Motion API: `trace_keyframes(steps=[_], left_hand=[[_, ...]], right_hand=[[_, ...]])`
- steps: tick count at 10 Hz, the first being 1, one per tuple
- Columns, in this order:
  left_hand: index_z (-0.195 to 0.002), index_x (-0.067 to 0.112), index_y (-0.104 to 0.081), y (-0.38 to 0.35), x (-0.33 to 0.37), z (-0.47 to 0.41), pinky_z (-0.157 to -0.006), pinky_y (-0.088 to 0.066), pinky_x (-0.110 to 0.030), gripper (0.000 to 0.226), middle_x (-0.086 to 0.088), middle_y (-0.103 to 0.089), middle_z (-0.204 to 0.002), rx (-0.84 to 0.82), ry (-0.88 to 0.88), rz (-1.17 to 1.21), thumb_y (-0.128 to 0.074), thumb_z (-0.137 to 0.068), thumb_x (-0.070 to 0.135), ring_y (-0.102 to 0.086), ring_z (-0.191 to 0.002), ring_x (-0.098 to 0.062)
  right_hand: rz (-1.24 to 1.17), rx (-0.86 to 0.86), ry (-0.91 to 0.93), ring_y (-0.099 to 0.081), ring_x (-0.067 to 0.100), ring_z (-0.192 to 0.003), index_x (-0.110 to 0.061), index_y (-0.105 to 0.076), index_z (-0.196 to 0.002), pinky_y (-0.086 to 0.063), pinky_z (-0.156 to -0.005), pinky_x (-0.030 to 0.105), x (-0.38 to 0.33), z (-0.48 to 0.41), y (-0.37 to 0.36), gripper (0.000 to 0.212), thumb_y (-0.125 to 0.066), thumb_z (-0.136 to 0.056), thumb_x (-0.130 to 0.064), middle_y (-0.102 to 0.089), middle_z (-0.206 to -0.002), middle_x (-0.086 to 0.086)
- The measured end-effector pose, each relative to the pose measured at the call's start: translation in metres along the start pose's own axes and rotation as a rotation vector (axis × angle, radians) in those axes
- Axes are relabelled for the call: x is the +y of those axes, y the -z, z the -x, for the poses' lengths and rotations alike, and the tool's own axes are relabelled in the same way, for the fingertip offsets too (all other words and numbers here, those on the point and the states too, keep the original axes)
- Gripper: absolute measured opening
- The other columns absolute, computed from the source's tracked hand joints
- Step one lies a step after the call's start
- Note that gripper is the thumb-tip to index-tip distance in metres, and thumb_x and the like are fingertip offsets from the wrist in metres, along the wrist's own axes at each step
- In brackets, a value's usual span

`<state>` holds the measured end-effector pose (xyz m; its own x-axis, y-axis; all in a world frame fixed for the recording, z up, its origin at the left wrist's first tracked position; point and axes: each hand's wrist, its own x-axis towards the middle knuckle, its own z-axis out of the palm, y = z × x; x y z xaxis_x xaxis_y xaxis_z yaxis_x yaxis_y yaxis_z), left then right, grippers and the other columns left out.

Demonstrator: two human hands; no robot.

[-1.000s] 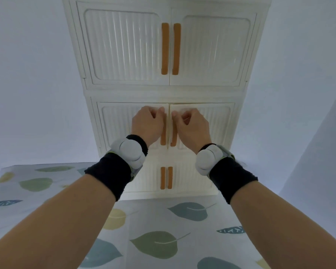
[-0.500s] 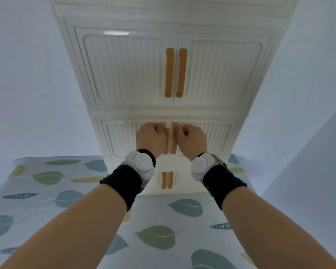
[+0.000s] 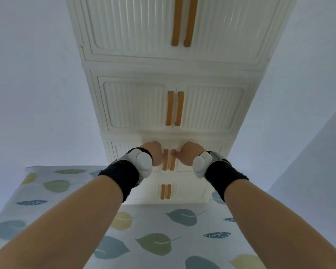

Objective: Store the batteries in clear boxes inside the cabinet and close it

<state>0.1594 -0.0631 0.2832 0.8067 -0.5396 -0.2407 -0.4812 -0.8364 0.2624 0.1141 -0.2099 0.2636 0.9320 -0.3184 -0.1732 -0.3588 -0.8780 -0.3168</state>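
Observation:
A tall white cabinet (image 3: 140, 105) with ribbed double doors and orange handles stands ahead of me, all its doors closed. My left hand (image 3: 155, 154) is curled on the left orange handle (image 3: 165, 162) of the third pair of doors from the top of the view. My right hand (image 3: 188, 155) grips the matching right handle (image 3: 172, 162). Both wrists wear black bands with white devices. No batteries or clear boxes are visible.
A table covered in a leaf-patterned cloth (image 3: 163, 241) lies below my arms, reaching the cabinet's foot. Another pair of doors with small orange handles (image 3: 165, 191) sits under my hands. Plain pale walls flank the cabinet on both sides.
The view has tilted and shifted, so the cabinet looms higher and one more pair of doors shows. My hands remain closed on the same pair of handles; the doors stay closed.

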Motion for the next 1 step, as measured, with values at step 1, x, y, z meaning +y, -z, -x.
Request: trace_keyframes(steps=[1], left_hand=[[-0.106,0.003,-0.064,0.0518,0.0131,0.0244,-0.078,-0.049,-0.031,0.04,-0.005,-0.066,-0.099,-0.063,-0.02,-0.045,-0.05,-0.1,0.04,-0.063,-0.088,-0.027]], right_hand=[[0.177,-0.109,0.094,-0.06,0.015,-0.078,-0.018,-0.063,-0.103,-0.046,-0.071,0.026,-0.0199,0.0253,0.0556,0.035,-0.055,-0.095,-0.051,-0.069,-0.095,-0.002]])
